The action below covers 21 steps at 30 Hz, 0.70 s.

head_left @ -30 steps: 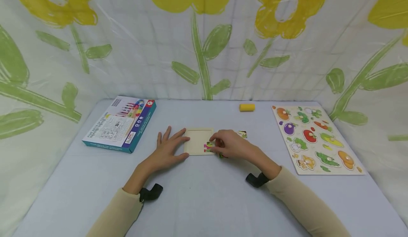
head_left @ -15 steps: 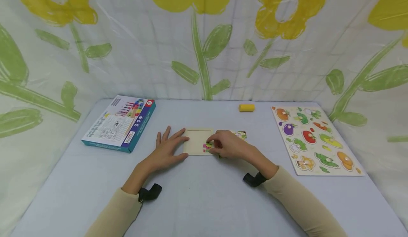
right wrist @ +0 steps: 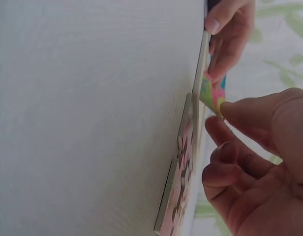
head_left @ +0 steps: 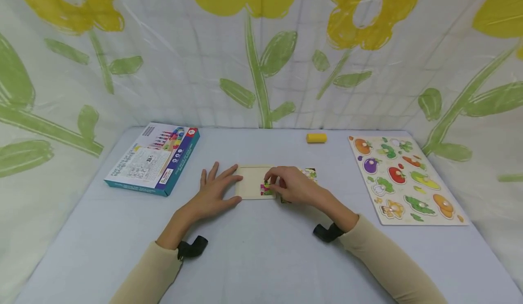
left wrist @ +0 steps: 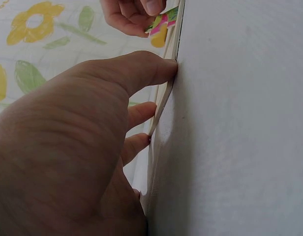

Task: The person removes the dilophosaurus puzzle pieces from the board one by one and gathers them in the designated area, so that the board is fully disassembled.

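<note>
A shallow pale wooden puzzle tray (head_left: 249, 183) lies flat in the middle of the table. Beside its left edge is my left hand (head_left: 212, 195), fingers spread, with the thumb and fingertips touching the rim. My right hand (head_left: 292, 185) is over the tray's right side, pinching a pink and green puzzle piece (head_left: 265, 188) between thumb and fingers. In the right wrist view that piece (right wrist: 211, 93) stands tilted against the tray. More puzzle pieces (head_left: 310, 173) lie on the table to the right, partly hidden by the right hand; the right wrist view shows them edge-on.
A boxed toy (head_left: 153, 158) with a blue side is at the back left. A yellow cylinder (head_left: 316, 138) lies near the back edge. On the right rests a vegetable peg puzzle board (head_left: 402, 181). A flower-printed curtain (head_left: 171, 67) hangs behind the table.
My right hand has shifted slightly left with the puzzle piece over the tray, and the piece's angle has changed a little. My left hand stays at the tray's edge.
</note>
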Motion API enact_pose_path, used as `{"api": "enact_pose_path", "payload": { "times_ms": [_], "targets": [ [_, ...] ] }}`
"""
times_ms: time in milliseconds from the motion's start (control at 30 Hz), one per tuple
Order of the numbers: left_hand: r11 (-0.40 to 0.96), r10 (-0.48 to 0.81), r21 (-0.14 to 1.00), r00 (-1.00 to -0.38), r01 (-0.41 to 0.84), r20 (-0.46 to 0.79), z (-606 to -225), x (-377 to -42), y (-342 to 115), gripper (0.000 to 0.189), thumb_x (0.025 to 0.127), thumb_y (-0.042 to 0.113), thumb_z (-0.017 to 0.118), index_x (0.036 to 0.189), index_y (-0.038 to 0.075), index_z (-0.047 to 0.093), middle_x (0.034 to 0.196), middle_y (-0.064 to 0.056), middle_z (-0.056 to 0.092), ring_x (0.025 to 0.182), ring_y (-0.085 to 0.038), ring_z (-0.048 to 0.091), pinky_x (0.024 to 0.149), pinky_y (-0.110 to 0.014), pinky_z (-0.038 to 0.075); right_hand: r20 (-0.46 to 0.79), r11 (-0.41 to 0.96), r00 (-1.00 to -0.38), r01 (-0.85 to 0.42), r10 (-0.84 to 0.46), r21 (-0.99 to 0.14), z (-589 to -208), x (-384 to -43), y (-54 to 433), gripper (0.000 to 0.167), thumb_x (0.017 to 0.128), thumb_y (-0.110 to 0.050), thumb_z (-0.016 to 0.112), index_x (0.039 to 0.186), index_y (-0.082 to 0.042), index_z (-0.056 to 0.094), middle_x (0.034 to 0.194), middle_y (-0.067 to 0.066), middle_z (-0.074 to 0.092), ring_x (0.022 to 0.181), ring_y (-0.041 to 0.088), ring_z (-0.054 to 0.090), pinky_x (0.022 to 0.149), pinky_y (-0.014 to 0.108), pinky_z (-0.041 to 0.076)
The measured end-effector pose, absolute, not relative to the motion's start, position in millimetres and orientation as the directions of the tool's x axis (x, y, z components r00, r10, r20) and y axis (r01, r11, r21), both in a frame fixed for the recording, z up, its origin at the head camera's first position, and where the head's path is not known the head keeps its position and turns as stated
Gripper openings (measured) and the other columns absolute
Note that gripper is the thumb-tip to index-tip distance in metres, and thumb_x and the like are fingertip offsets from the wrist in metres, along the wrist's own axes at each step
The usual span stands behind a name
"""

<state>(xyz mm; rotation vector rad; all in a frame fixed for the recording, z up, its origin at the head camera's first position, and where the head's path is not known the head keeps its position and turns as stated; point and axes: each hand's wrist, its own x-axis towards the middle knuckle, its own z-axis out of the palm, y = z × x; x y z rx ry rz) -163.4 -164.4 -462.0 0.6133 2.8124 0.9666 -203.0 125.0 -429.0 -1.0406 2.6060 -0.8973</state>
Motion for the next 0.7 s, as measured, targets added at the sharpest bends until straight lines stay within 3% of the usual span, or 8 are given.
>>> {"api": "enact_pose_path", "payload": {
  "times_ms": [700],
  "targets": [
    [0.714,0.409,0.613,-0.912,0.338,0.027,-462.1,-163.6,-165.2,0.057,0.096,0.035,0.074,0.148,0.016,0.060,0.176,-0.011,0.031,0.163,-0.056,-0.003,0.121,-0.081,-0.013,-0.006,0.580,-0.770,-0.476,-0.638,-0.661,-429.6,-201.7,123.2,0.013,0.104,-0.012,0.066,0.116,-0.014,0.068,0.096,0.004,0.075,0.061,0.007,0.059,0.057,0.024,0.052]
  ]
}}
